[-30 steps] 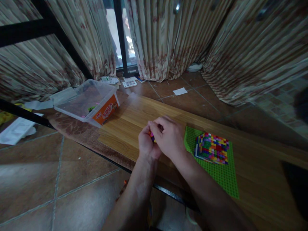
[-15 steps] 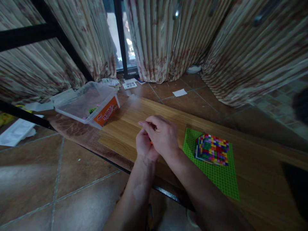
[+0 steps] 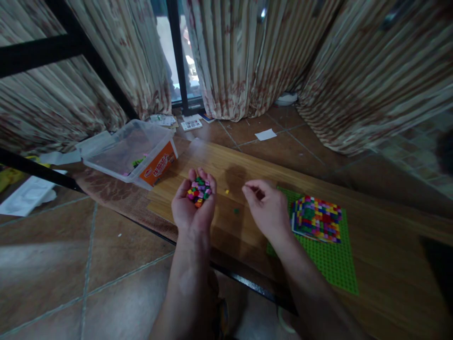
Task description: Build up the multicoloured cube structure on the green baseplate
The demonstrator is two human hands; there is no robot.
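Multicoloured bricks (image 3: pixel 199 191), patchwork-coloured block (image 3: pixel 320 219), green baseplate (image 3: pixel 331 267), orange label (image 3: pixel 160 166), red-blotched beige curtains (image 3: pixel 230 61)

Striped curtains (image 3: pixel 240 61) flank a dark-framed window (image 3: pixel 179 47). Printed papers (image 3: pixel 163 121) lie on the tiled floor (image 3: pixel 123 264) at the window base; a white sheet (image 3: pixel 265 134) lies apart from them. At far left, a white tray (image 3: pixel 24 194) rests near a yellow item (image 3: pixel 9 174)

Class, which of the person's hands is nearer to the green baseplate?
Right: the right hand overlaps the left edge of the green baseplate in view; the left hand, cupping small bricks, is farther left.
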